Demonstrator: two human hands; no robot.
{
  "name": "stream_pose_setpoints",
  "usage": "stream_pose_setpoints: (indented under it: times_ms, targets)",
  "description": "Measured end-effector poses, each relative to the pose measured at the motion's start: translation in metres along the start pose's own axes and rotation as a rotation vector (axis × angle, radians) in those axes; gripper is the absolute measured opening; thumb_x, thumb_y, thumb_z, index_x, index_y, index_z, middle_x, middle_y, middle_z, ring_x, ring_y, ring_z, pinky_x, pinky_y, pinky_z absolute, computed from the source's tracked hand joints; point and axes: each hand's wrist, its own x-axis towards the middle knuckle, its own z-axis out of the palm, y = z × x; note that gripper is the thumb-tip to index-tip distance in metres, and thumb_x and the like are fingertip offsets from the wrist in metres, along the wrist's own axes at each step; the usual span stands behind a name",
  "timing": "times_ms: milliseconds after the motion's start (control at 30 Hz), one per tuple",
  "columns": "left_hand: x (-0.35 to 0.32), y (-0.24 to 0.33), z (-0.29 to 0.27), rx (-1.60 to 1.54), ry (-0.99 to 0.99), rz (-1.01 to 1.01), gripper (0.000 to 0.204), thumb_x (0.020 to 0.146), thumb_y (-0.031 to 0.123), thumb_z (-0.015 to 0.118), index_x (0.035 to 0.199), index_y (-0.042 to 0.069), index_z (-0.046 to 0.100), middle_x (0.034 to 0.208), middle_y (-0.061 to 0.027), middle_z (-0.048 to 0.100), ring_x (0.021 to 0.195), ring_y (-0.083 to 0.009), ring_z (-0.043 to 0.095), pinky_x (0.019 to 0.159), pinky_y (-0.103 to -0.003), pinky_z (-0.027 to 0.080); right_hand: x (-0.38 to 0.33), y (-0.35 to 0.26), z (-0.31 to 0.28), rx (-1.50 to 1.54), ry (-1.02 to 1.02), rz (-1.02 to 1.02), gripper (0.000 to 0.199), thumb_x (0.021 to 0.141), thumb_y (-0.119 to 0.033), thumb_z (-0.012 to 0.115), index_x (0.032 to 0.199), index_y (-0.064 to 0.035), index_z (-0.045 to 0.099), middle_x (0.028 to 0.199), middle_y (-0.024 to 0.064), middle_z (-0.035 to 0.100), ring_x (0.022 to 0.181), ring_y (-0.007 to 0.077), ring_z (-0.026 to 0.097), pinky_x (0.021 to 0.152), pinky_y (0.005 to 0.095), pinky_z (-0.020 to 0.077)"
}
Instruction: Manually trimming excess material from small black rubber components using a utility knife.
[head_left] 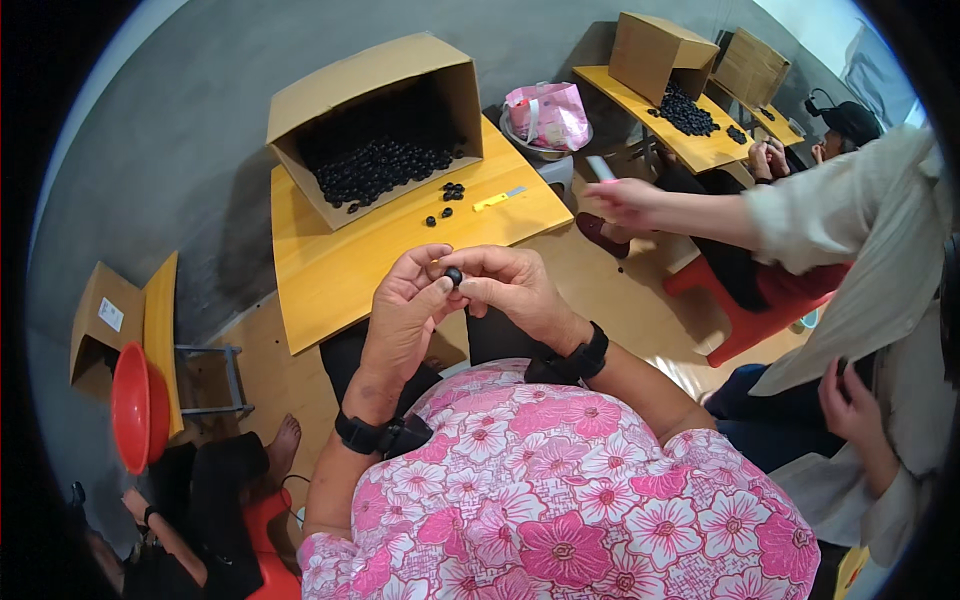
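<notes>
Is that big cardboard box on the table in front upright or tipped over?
Tipped on its side: the cardboard box opens sideways rather than up, with black round pieces heaped inside its mouth.

Round piece (453,276) black; tabletop (335,275) yellow; shirt (560,490) pink-white floral.

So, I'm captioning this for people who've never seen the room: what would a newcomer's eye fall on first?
Probably the open cardboard box heaped with small round black pieces, on the yellow table at upper centre. Next, the pink floral top filling the lower middle, and above it the left hand and right hand holding a single black piece together.
</notes>
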Motion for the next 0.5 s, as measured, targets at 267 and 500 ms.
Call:
stream_pose_setpoints:
  times_ms: [267,500]
  targets:
    - [0.003,-0.016,-0.031,-0.039,0.116,-0.014,0.024,0.09,0.003,0.054,0.114,0.002,0.052,0.099,-0.0037,0.055,0.083,-0.0109,0.057,0.079,-0.026,0.051,0.01,0.032,-0.022,-0.112,0.17,0.149,0.02,0.086,-0.006,0.061,0.105,-0.0016,0.065,0.075,-0.0004,0.061,0.058,0.004,0.054,0.056,0.0168,0.0445]
    - [0.008,-0.028,-0.044,-0.07,0.186,-0.14,0.022,0.089,0.003,0.056,0.111,0.003,0.055,0.093,-0.0039,0.055,0.079,-0.0108,0.056,0.08,-0.027,0.051,0.076,0.099,-0.124,-1.1,0.334,-0.071,0.02,0.075,-0.005,0.065,0.095,-0.0035,0.069,0.086,0.0117,0.065,0.073,0.024,0.063,0.067,0.0314,0.0499]
